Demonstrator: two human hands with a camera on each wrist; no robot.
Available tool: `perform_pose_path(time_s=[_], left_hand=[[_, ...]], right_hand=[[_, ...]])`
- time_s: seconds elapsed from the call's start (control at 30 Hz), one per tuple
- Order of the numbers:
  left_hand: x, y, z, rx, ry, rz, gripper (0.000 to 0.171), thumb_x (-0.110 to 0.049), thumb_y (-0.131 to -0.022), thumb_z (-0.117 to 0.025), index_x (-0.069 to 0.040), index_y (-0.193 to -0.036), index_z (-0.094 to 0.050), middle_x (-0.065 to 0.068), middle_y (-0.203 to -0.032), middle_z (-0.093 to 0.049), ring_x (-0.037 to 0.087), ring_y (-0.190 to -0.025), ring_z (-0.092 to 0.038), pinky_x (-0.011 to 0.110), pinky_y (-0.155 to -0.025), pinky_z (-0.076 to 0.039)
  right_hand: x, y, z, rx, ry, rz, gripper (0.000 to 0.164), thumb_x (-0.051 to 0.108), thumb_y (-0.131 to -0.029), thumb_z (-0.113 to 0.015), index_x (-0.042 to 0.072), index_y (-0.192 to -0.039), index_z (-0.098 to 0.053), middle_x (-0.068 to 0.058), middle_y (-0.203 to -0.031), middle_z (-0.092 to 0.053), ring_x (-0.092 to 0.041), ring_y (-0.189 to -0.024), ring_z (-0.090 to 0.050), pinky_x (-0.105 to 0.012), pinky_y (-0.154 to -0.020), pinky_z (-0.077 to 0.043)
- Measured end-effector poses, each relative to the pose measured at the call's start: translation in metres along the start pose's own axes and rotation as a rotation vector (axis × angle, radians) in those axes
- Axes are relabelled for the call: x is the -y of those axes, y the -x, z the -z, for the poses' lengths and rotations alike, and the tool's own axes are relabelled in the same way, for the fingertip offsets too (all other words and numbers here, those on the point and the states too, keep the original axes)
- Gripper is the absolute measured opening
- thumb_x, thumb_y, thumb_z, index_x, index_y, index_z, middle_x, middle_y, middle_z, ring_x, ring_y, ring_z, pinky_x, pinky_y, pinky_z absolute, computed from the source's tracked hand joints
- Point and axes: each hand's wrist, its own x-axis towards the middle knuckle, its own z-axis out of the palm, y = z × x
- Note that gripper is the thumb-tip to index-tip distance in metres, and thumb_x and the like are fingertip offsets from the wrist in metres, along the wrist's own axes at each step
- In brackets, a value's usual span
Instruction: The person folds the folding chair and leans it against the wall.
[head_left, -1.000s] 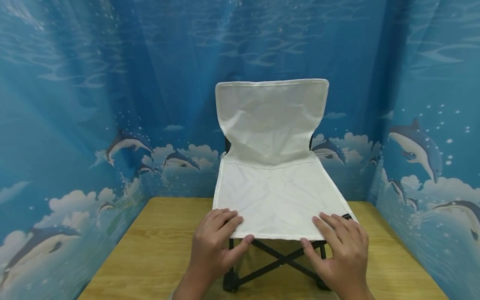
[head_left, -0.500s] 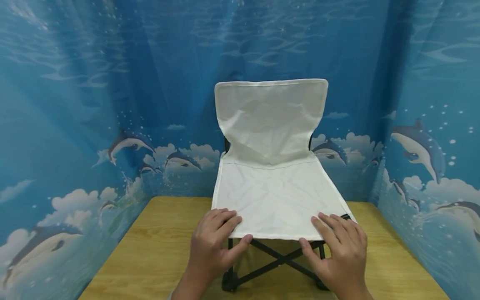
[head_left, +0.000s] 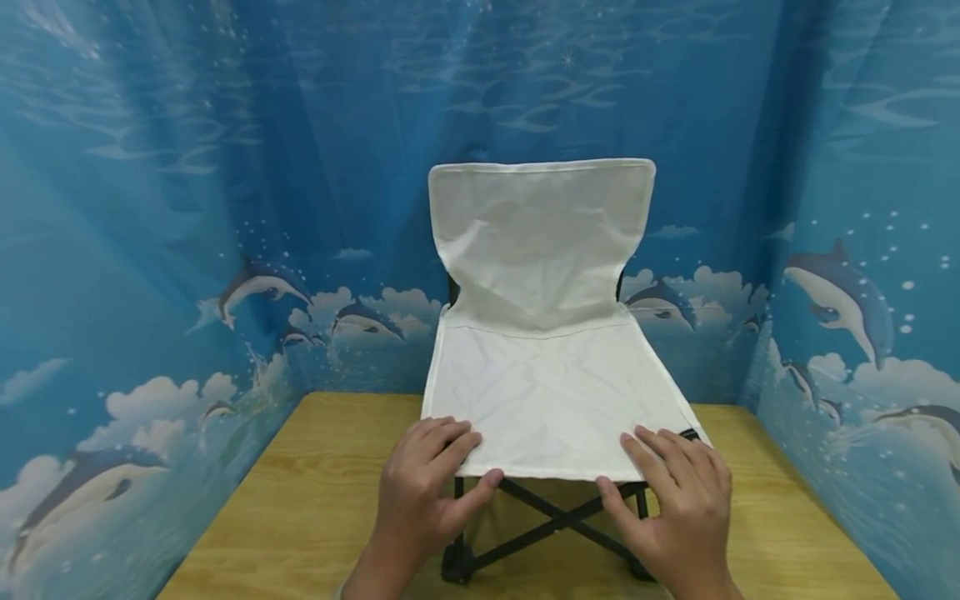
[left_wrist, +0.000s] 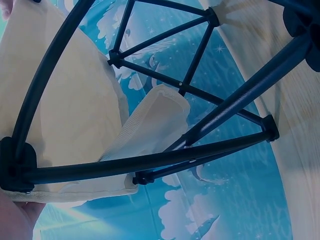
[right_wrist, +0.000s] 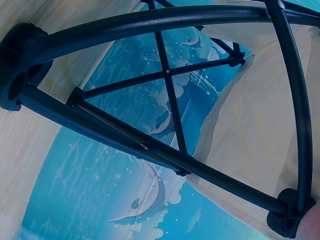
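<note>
My left hand (head_left: 429, 483) and right hand (head_left: 678, 496) rest, unclamped, over the near corners of the white-fabric, black-framed chair (head_left: 540, 383). It stretches away ahead, equally near both.

The white cloth chair seat (head_left: 540, 392) looks matt, lightly creased; the black tubular frame (left_wrist: 250, 85) seems metal, softly glossy; its dark rounded corner joint (right_wrist: 286, 216) looks like plastic. From here, the yellowish wood-grain tabletop (head_left: 300, 500) appears smooth; the blue dolphin-printed curtain (head_left: 337, 125) has a faint sheen.
</note>
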Motion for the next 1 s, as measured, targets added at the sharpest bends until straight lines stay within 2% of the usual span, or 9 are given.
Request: perform_pose_path(time_s=[0.1,0.23,0.33,0.57,0.8,1.0], left_hand=[[0.0002,0.0004,0.0003,-0.004,0.000,-0.001,0.040,-0.054,-0.096,-0.073,-0.017,-0.107,-0.083,0.002,-0.111,-0.080,0.023,-0.106,-0.074,0.052,-0.095,-0.061],[0.0005,0.0009,0.0006,-0.013,0.002,-0.005,0.040,-0.054,-0.096,-0.073,-0.017,-0.107,-0.083,0.002,-0.111,-0.080,0.023,-0.106,-0.074,0.052,-0.095,-0.061],[0.0009,0.0011,0.0009,-0.016,0.000,-0.006,0.040,-0.054,-0.096,-0.073,-0.017,-0.108,-0.083,0.002,-0.111,-0.080,0.023,-0.106,-0.074,0.052,-0.095,-0.061],[0.0019,0.0018,0.0016,-0.010,-0.006,0.000,0.040,-0.054,-0.096,-0.073,-0.017,-0.108,-0.083,0.002,-0.112,-0.080,0.023,-0.106,-0.074,0.052,-0.095,-0.061],[0.0023,0.0020,0.0029,-0.012,-0.009,0.002,0.041,-0.054,-0.096,-0.072,-0.017,-0.107,-0.083,0.002,-0.111,-0.080,0.023,-0.106,-0.074,0.051,-0.095,-0.061],[0.0029,0.0024,0.0035,-0.017,-0.001,0.009,0.040,-0.054,-0.096,-0.074,-0.017,-0.108,-0.083,0.002,-0.112,-0.080,0.023,-0.106,-0.074,0.052,-0.095,-0.061]], right_hand=[[0.0007,0.0001,-0.0005,-0.001,-0.002,0.003,0.063,0.066,-0.098,-0.060,0.009,-0.114,-0.082,-0.017,-0.113,-0.079,-0.040,-0.108,-0.065,-0.048,-0.108,-0.036],[0.0017,-0.0002,-0.0007,-0.002,-0.005,0.006,0.063,0.066,-0.099,-0.060,0.009,-0.114,-0.082,-0.017,-0.112,-0.079,-0.040,-0.108,-0.065,-0.037,-0.116,-0.031],[0.0024,-0.0008,-0.0006,-0.004,-0.006,0.007,0.063,0.066,-0.099,-0.060,0.009,-0.113,-0.082,-0.018,-0.112,-0.079,-0.040,-0.107,-0.065,-0.037,-0.115,-0.032],[0.0035,-0.0014,-0.0013,0.001,-0.004,0.010,0.063,0.066,-0.099,-0.059,0.008,-0.114,-0.082,-0.018,-0.113,-0.078,-0.040,-0.107,-0.065,-0.052,-0.104,-0.036],[0.0043,-0.0009,-0.0026,0.001,-0.003,0.012,0.064,0.067,-0.099,-0.059,0.008,-0.114,-0.082,-0.018,-0.113,-0.078,-0.040,-0.107,-0.065,-0.053,-0.102,-0.037],[0.0051,-0.0013,-0.0031,-0.002,-0.008,0.007,0.064,0.066,-0.099,-0.059,0.009,-0.115,-0.082,-0.018,-0.114,-0.078,-0.041,-0.108,-0.065,-0.059,-0.099,-0.037]])
